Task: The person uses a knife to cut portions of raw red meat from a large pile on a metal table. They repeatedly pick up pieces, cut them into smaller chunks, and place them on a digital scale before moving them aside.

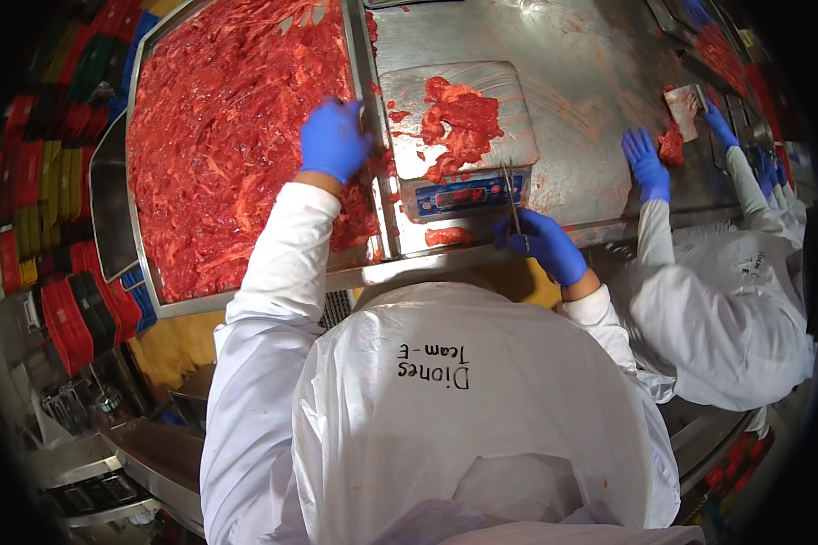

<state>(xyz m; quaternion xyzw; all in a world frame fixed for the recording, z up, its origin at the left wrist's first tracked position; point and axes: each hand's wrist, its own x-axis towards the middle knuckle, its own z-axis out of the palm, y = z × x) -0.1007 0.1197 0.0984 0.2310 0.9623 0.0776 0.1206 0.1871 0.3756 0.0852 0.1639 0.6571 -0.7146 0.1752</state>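
My left hand [336, 141], in a blue glove, is over the right side of a large metal tray [136, 182] heaped with red meat trimmings [236, 136]. Its fingers are curled near the tray's rim; what they hold, if anything, is hidden. Low at the front of the table, my blue-gloved right hand [550, 247] grips slim metal scissors [515, 207], their blades upward and slightly apart. The blades cross the front right corner of a scale [509, 86]. Several pieces of red meat [463, 123] lie on the scale's plate. A small meat scrap [448, 236] rests before its display.
At the right, a co-worker's gloved hand [646, 163] lies on the steel table [573, 118], near a slab of pale, fatty meat [682, 113]. More people stand beyond. Stacked red, black and yellow crates [68, 318] line the left side.
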